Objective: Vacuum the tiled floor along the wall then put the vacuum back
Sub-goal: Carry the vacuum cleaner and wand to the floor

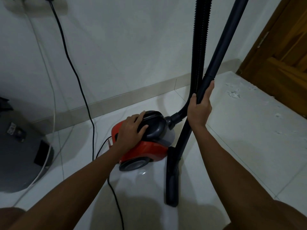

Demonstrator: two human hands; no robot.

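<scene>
Down by my feet the floor head sits flat on the tiles, my left hand lies open on the red vacuum, probably steadying it, right hand wraps the tube upright, wall beyond.

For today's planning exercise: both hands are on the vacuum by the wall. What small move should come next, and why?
Probably close the left hand around the dark handle of the red vacuum body. It only rests flat there, while the right hand grips the wand upright, nozzle on the tiled floor.
</scene>
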